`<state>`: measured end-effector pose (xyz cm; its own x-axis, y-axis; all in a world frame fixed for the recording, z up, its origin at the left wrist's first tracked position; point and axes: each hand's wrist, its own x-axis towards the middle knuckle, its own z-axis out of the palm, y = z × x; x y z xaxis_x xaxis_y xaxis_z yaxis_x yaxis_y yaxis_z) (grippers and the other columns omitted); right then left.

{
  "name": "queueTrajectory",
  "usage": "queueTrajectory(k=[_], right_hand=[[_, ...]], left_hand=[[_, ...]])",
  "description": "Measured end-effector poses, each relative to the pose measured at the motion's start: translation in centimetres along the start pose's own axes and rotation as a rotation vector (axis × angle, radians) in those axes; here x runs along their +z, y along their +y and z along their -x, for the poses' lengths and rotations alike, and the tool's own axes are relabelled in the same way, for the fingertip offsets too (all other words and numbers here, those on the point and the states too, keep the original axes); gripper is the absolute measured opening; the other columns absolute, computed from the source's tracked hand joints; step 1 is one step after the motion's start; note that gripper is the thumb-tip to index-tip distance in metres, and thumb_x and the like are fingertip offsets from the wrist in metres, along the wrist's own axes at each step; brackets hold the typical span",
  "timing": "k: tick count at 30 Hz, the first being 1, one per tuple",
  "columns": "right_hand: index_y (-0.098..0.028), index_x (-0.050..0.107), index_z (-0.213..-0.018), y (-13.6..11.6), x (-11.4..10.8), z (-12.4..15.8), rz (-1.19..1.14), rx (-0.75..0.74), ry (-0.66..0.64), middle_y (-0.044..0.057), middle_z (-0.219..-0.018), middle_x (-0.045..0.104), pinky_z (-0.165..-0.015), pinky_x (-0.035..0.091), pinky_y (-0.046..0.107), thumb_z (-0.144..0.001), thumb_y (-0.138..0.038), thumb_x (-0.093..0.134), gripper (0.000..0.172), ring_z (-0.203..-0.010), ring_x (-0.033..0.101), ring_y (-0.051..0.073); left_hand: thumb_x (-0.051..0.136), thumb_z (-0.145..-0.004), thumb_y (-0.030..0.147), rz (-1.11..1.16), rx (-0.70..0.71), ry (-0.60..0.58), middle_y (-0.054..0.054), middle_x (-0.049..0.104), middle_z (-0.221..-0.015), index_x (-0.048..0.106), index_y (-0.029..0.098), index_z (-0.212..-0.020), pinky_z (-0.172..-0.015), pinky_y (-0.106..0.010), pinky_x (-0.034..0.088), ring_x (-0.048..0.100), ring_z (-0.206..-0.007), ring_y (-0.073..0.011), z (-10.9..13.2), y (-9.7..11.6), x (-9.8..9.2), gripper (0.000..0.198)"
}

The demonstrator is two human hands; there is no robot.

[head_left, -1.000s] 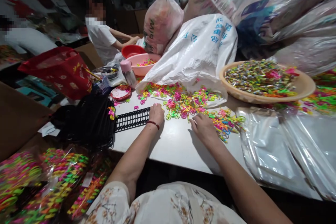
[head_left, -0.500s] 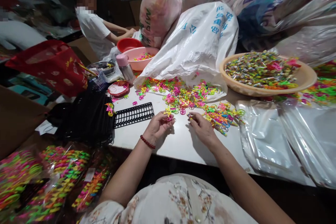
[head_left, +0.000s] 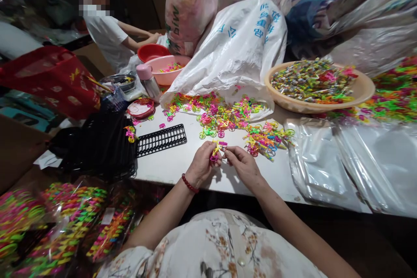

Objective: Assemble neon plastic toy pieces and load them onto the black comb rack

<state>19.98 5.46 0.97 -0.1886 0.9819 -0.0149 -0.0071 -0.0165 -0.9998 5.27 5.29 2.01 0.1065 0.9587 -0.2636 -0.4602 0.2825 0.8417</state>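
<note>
both hands meet over the worktop [head_left: 176, 160], close to its near edge, and the left hand [head_left: 202, 163] has its grip closed on a little yellow-and-pink toy [head_left: 215, 152], held up off the surface. the right hand [head_left: 243, 164] is in at the toy's right side, thumb and fingers bent towards it; whether that grip pinches a part of its own is too small to tell. it reads as a close, two-handed fitting step, all fingertips. what does the next move call for? a steady left hand, i'd say, and a light, well-aimed touch from the right. over towards the worktop's left end, there's a black slatted frame [head_left: 162, 140] lying flat; towards the far edge, loose bright pieces [head_left: 224, 117] at the mouth of a white sack [head_left: 237, 52]; and clear bags [head_left: 319, 165] lie at the near edge, well to the right.
</note>
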Motion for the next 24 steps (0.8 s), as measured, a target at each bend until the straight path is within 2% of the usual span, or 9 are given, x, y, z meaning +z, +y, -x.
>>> queueTrajectory(k=[10, 14, 18, 22, 24], right_hand=[[-0.020, 0.071, -0.100, 0.5, -0.4, 0.4, 0.191, -0.100, 0.045, 0.003, -0.088, 0.071, -0.069, 0.047, 0.029, -0.087, -0.043, 0.063, 0.027, -0.073, 0.060, 0.016], [-0.020, 0.070, -0.100, 0.7, -0.4, 0.4, 0.213, -0.139, 0.034, 0.004, -0.091, 0.072, -0.071, 0.049, 0.030, -0.088, -0.040, 0.062, 0.025, -0.078, 0.063, 0.017], [-0.020, 0.070, -0.102, 0.3, -0.3, 0.7, 0.272, -0.266, 0.022, 0.005, -0.094, 0.073, -0.076, 0.052, 0.031, -0.091, -0.032, 0.060, 0.020, -0.083, 0.066, 0.018], [-0.022, 0.069, -0.104, 0.0, -0.1, 1.0, 0.388, -0.455, 0.017, 0.006, -0.098, 0.073, -0.081, 0.052, 0.032, -0.093, -0.024, 0.056, 0.017, -0.089, 0.067, 0.019], [-0.022, 0.069, -0.103, 0.1, 0.2, 1.1, 0.434, -0.501, 0.004, 0.007, -0.096, 0.072, -0.081, 0.052, 0.032, -0.094, -0.022, 0.054, 0.017, -0.089, 0.067, 0.019]], left_hand=[[0.064, -0.082, 0.052, -0.023, 0.041, 0.081, 0.007, 0.052, -0.051, 0.045, 0.020, -0.084, -0.038, -0.015, 0.024, 0.042, -0.039, -0.0050, 0.3, -0.7, 0.9, 0.038], [0.065, -0.081, 0.052, -0.027, 0.031, 0.086, 0.007, 0.051, -0.050, 0.045, 0.020, -0.085, -0.038, -0.015, 0.023, 0.040, -0.038, -0.0048, 0.4, -0.8, 1.0, 0.039], [0.063, -0.082, 0.052, -0.041, 0.041, 0.090, 0.008, 0.049, -0.049, 0.045, 0.019, -0.084, -0.038, -0.016, 0.023, 0.038, -0.037, -0.0046, 0.3, -1.0, 1.1, 0.037], [0.063, -0.082, 0.052, -0.054, 0.053, 0.144, 0.009, 0.047, -0.049, 0.044, 0.020, -0.082, -0.038, -0.016, 0.026, 0.036, -0.037, -0.0043, -0.2, -1.4, 1.1, 0.037], [0.063, -0.082, 0.052, -0.061, 0.056, 0.177, 0.009, 0.046, -0.049, 0.044, 0.020, -0.080, -0.038, -0.016, 0.026, 0.036, -0.037, -0.0043, -0.4, -1.8, 1.0, 0.038]])
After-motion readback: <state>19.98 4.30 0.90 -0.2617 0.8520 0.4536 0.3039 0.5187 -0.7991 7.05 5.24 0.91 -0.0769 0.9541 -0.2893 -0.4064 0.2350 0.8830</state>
